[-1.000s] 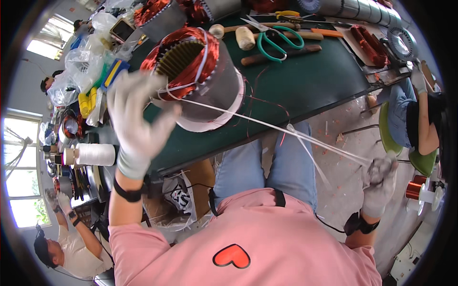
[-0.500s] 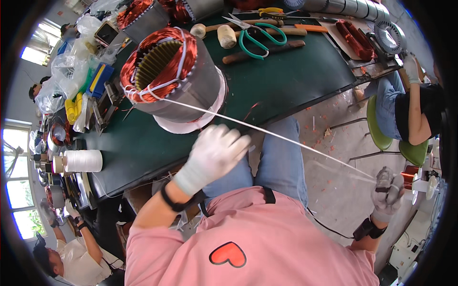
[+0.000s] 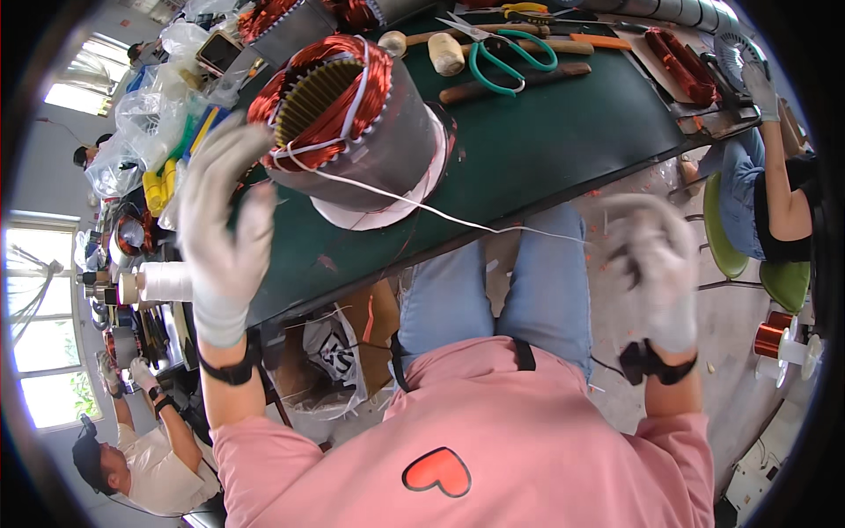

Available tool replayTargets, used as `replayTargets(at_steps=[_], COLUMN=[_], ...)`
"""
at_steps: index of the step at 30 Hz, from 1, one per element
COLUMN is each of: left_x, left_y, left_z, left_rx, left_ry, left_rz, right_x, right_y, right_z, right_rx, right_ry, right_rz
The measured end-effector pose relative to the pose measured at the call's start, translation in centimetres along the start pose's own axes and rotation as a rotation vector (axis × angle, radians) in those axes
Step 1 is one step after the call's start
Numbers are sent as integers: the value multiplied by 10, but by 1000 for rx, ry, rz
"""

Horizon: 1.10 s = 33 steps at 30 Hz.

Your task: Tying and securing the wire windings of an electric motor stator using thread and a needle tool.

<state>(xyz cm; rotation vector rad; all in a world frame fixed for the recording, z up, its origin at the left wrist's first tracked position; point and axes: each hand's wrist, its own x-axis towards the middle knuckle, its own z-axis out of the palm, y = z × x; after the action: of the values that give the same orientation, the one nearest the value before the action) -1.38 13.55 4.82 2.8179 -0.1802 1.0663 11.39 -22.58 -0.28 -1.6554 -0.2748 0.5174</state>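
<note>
A motor stator [image 3: 378, 145] stands on the green bench, its grey core ringed at the top by red copper windings [image 3: 378, 79] with white lacing round them. A white cord [image 3: 422, 207] runs slack from the lacing toward my right side. Beside the stator's left edge, my gloved left hand [image 3: 224, 233] is raised, open, fingers apart and thumb out, holding nothing. My gloved right hand [image 3: 656, 260] is over the floor to the right of my knees. Its fingers are smeared by motion near the cord's faint far end; whether they grip it cannot be made out.
Behind the stator lie green-handled scissors [image 3: 515, 66], a mallet [image 3: 446, 55] and an orange-handled tool [image 3: 600, 41]. A white thread spool [image 3: 165, 282] stands at the left. Co-workers sit at the far left and right. A copper wire spool [image 3: 775, 334] is at the right.
My left hand has moved left, up beside the stator, fingers spreading. My right hand has come inward and up from the far right. The cord, taut before, now sags.
</note>
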Motion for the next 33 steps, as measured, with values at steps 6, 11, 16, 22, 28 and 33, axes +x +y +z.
replayTargets(at_steps=[6, 11, 16, 22, 28, 33], left_x=[21, 32, 49, 75, 86, 89], left_y=[-10, -8, -22, -35, -32, -36], left_z=[14, 4, 0, 4, -5, -1], left_rx=[-11, -226, -448, -218, -192, -41], left_ry=[-204, -335, -443, -566, -603, -640], left_rz=[52, -119, -309, -121, -68, 239], right_x=[25, 35, 35, 42, 48, 49], right_y=[-32, -39, -31, -43, -23, -34], right_z=[126, 152, 144, 145, 137, 161], right_rx=[159, 482, 775, 806, 948, 906], right_ry=[-823, -847, -773, -733, -860, -773], right_rz=[102, 350, 304, 333, 403, 352])
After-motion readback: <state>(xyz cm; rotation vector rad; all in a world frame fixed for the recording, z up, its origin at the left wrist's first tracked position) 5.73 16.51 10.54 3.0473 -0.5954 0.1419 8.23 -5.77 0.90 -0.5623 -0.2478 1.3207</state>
